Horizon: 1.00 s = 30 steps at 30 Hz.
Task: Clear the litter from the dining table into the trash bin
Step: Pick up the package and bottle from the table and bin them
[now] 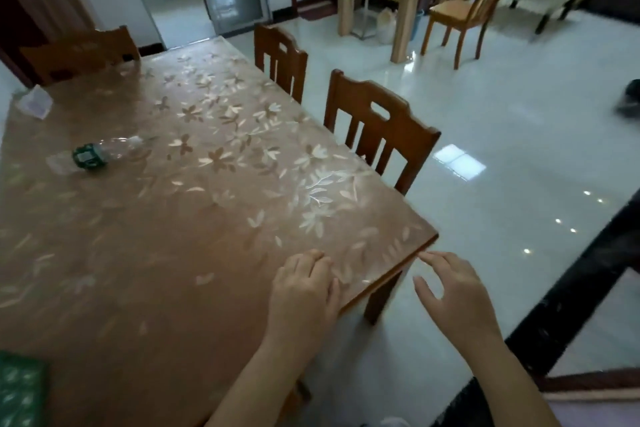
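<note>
The dining table (166,253) has a brown top under a clear cover printed with pale flowers. An empty clear plastic bottle (100,152) with a green label lies on its side at the table's left. A small clear plastic wrapper (34,104) lies at the far left corner. My left hand (304,288) hovers over the near right corner of the table, fingers loosely curled, holding nothing. My right hand (453,295) hangs just past the table's corner above the floor, fingers spread and relaxed, empty. No trash bin is in view.
Two wooden chairs (377,128) (280,59) stand tucked along the table's right side, another (79,55) at the far end. A green patterned object (20,388) sits at the near left edge. Glossy tiled floor (485,135) stretches right; a light wooden chair (464,10) stands farther off.
</note>
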Each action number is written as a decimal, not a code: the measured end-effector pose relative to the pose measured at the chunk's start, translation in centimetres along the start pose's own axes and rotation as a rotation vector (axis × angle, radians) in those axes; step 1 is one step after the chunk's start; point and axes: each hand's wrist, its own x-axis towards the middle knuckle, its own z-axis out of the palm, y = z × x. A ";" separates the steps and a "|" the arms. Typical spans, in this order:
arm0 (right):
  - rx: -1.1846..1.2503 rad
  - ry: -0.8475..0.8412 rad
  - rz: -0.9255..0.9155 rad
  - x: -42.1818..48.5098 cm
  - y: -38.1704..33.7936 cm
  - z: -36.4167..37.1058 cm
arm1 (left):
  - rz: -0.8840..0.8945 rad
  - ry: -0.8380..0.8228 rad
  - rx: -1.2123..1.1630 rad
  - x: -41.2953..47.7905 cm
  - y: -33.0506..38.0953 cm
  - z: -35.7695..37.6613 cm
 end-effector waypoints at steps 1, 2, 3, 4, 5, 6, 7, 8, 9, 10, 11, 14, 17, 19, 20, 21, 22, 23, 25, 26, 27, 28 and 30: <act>-0.018 0.022 0.029 0.1 1.7 -1.2 | 0.031 -0.015 -0.005 1.2 1.3 1.0; -0.036 0.042 0.061 0.2 3.4 -2.3 | 0.059 -0.032 -0.010 2.4 2.6 2.1; -0.054 0.060 0.091 0.2 5.2 -3.4 | 0.087 -0.048 -0.020 3.6 4.0 3.3; -0.069 0.079 0.114 0.2 6.9 -4.5 | 0.112 -0.066 -0.036 4.7 5.5 4.4; -0.083 0.102 0.133 0.2 8.5 -5.5 | 0.138 -0.081 -0.052 5.8 7.2 5.6; -0.094 0.125 0.148 0.1 10.1 -6.5 | 0.167 -0.095 -0.065 6.8 8.9 6.7; -0.105 0.144 0.168 0.0 11.6 -7.5 | 0.199 -0.107 -0.075 7.6 10.6 7.9; -0.113 0.158 0.184 -0.2 12.9 -8.5 | 0.230 -0.125 -0.089 8.4 12.3 8.8; -0.125 0.176 0.199 -0.4 14.1 -9.4 | 0.257 -0.146 -0.106 9.0 13.9 9.8; -0.143 0.197 0.216 -0.5 15.3 -10.2 | 0.285 -0.164 -0.121 9.6 15.5 10.6; -0.162 0.214 0.235 -0.7 16.4 -10.9 | 0.314 -0.173 -0.131 10.2 16.8 11.4; -0.185 0.238 0.307 -1.2 19.3 -12.6 | 0.377 -0.193 -0.154 11.7 20.1 13.7; -0.198 0.258 0.358 -1.1 21.9 -13.8 | 0.416 -0.226 -0.177 13.1 22.6 16.2; -0.194 0.259 0.389 -0.6 23.4 -14.1 | 0.444 -0.246 -0.188 14.2 23.8 18.0; -0.191 0.257 0.405 -0.3 24.2 -14.3 | 0.457 -0.262 -0.194 14.9 24.5 18.9; -0.189 0.253 0.422 0.2 24.9 -14.4 | 0.468 -0.280 -0.203 15.6 25.1 19.8; -0.188 0.248 0.435 0.8 25.9 -14.6 | 0.476 -0.295 -0.211 16.4 25.8 20.8; -0.191 0.248 0.448 1.5 27.0 -14.8 | 0.483 -0.302 -0.220 17.2 26.5 21.9; -0.201 0.244 0.471 3.4 29.4 -15.2 | 0.491 -0.312 -0.234 19.3 27.8 24.1; -0.208 0.239 0.476 4.6 30.7 -15.5 | 0.492 -0.313 -0.242 20.6 28.6 25.2; -0.217 0.237 0.478 6.0 32.0 -15.7 | 0.493 -0.302 -0.251 22.2 29.3 26.3; -0.225 0.231 0.486 7.5 33.4 -15.9 | 0.489 -0.288 -0.257 24.0 30.0 27.4; -0.234 0.210 0.504 10.8 36.0 -16.5 | 0.465 -0.262 -0.266 27.8 31.4 29.2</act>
